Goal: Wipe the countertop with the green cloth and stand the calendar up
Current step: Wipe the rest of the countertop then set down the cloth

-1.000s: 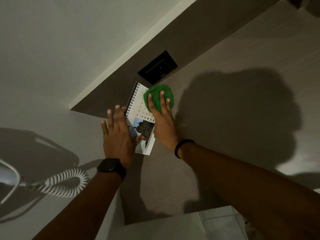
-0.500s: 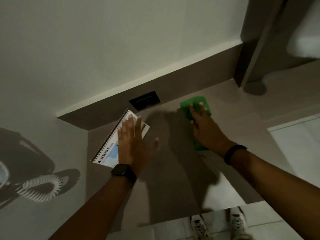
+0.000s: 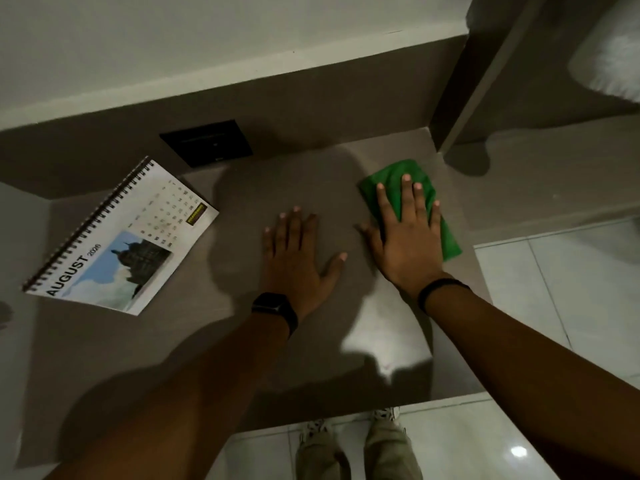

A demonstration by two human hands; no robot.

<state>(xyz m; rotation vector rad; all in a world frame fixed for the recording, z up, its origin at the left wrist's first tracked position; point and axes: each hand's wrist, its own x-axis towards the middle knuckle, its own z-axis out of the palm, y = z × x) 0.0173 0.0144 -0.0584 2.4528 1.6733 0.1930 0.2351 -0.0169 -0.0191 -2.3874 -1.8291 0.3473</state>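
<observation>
Right hand (image 3: 405, 244) flat on the green cloth (image 3: 414, 199), palm down, fingers (image 3: 407, 194) spread and extended, pressing the cloth against the bench (image 3: 242, 341) rather than pinching it. Cloth bunched under the hand, showing past the fingertips toward the back wall and along the little-finger side, near the right end of the bench, close to the dark upright panel (image 3: 460, 81). Thin black band (image 3: 440, 289) around the right wrist.

Left hand (image 3: 298, 258) flat on bare bench just beside the right, palm down, fingers (image 3: 294, 223) loosely spread, thumb angled out toward the right hand, holding nothing. Dark watch (image 3: 275, 308) on the left wrist. Thumbs near each other but apart.

Calendar (image 3: 121, 237) lying flat on the left part of the bench, well apart from both hands, turned at an angle, spiral binding along its far-left edge. Face up: "AUGUST 2026" in bold, a picture of a dark building against blue sky, a grid of dates, a small yellow label near the far corner. Not standing.

Black wall plate (image 3: 207, 143) set in the dark backsplash beyond the calendar, between calendar and hands. Pale wall above. Shadows of head and arms across the middle of the bench, with a brighter patch near the front edge. Below that edge, glossy light floor tiles (image 3: 554, 306), and two trouser legs with light shoes (image 3: 317, 427)
</observation>
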